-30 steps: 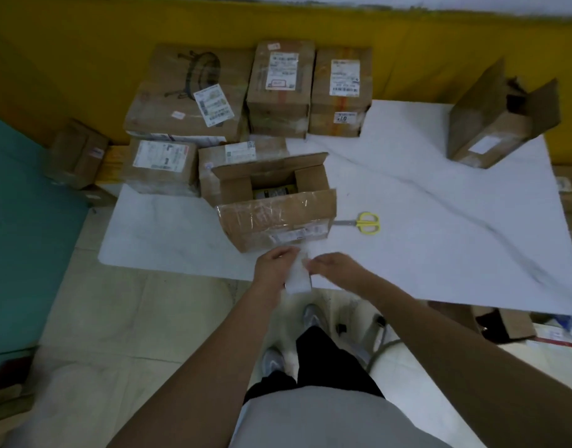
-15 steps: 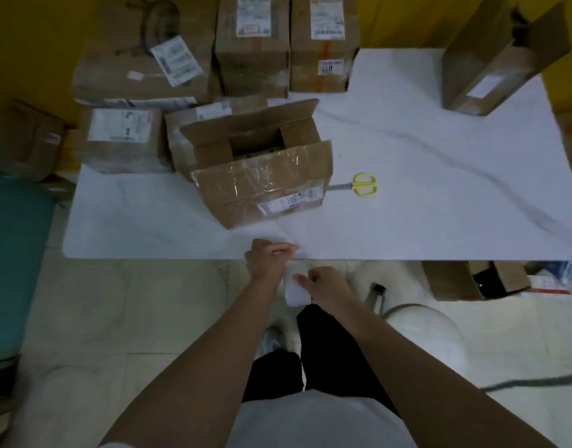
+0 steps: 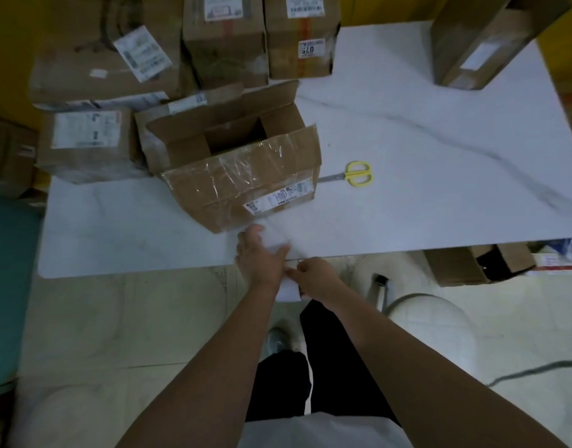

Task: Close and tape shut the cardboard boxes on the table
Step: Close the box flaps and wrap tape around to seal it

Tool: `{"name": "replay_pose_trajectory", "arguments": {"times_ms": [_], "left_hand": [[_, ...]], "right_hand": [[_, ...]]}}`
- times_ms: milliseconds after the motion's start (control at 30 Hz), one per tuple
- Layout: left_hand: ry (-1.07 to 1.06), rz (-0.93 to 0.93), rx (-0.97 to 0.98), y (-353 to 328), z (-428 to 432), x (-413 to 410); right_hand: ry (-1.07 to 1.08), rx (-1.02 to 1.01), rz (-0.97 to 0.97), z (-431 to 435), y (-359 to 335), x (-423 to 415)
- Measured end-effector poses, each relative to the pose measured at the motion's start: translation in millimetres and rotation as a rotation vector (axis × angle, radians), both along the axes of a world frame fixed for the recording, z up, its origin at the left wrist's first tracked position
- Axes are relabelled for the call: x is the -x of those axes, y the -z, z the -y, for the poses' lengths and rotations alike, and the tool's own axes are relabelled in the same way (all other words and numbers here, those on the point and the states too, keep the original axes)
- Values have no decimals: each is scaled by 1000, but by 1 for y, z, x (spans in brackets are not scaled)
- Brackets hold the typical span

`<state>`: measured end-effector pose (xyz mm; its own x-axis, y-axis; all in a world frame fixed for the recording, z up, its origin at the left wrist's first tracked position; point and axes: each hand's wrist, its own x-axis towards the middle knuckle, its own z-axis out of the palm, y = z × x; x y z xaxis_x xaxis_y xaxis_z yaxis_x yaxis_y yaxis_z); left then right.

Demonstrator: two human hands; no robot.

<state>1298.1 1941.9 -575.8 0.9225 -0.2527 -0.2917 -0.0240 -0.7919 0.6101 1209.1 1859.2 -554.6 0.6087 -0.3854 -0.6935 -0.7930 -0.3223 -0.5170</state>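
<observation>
Cardboard: open box [image 3: 242, 176], flaps up, clear film across its front, stood on the white table [image 3: 439, 195]. Yellow scissors [image 3: 359, 173] lay just right of it. Sealed boxes [image 3: 226, 43] crowded behind and left of it. Another box [image 3: 472, 50], cut by the frame, sat well to its far right. Just in front of the open box, left hand [image 3: 258, 255] lay flat, fingers spread where earlier they were curled. Right hand [image 3: 317, 276] pinched a blurred white piece [image 3: 289, 292], identity unclear.

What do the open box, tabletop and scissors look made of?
Open box: matte brown cardboard, glossy wrinkled clear film over its front. Tabletop: smooth white with grey veins, marble or marble-look. Scissors: yellow handles, probably plastic; grey blades, probably metal.
</observation>
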Motion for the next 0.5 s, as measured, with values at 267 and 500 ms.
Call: {"name": "replay_pose_trajectory", "arguments": {"times_ms": [267,500], "left_hand": [[139,-142,-256,-9,6,-33],[136,-203,-266,-7,12,-43]], "right_hand": [[63,261,-38,24,-9,-16],[-86,422,-133,51,-1,-41]]}}
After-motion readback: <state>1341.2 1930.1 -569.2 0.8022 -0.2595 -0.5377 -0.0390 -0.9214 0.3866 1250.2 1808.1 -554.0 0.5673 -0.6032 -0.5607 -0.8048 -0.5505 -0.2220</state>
